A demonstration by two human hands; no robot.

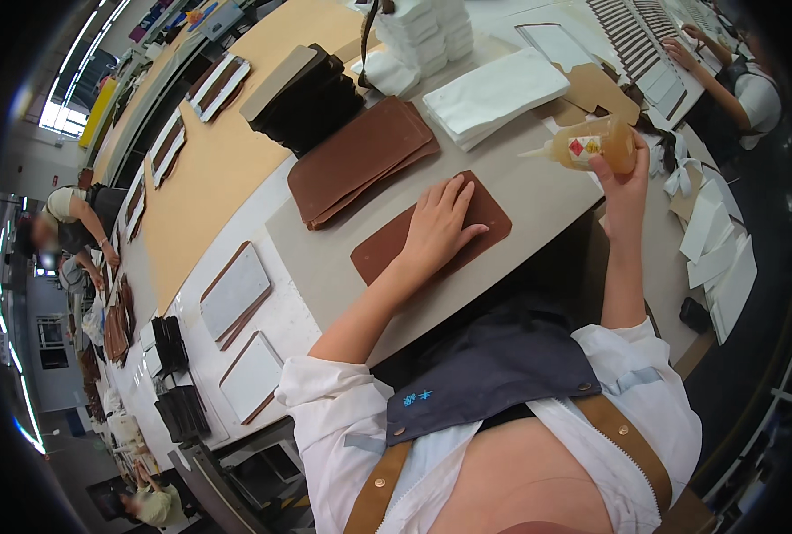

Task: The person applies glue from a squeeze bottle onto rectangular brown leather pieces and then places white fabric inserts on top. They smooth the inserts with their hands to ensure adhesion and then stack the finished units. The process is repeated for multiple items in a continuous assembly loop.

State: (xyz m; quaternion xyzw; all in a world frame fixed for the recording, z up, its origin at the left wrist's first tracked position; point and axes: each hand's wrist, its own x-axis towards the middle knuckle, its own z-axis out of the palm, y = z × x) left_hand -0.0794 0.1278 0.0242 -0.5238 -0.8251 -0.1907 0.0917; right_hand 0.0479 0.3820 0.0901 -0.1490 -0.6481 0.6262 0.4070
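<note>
My left hand [438, 222] lies with its fingers stretched out on a brown leather panel [487, 214] on the grey work board [529, 214]. In my right hand [626, 173] is a squeeze bottle [623, 145] of amber liquid, raised above the board's right side. The bottle tilts on its side, its thin nozzle aimed left. Beyond my left hand sits a stack of larger brown leather pieces [360, 160]. A stack of white sheets [498, 93] lies to the right of that, between the leather stack and the bottle.
Black folded pieces [311, 102] and white bundles [423, 36] stand at the back. White-faced leather panels [236, 289] and black stacks [181, 411] lie on the left. White card pieces [712, 231] lie at right. Co-workers [743, 93] are at the far right and left.
</note>
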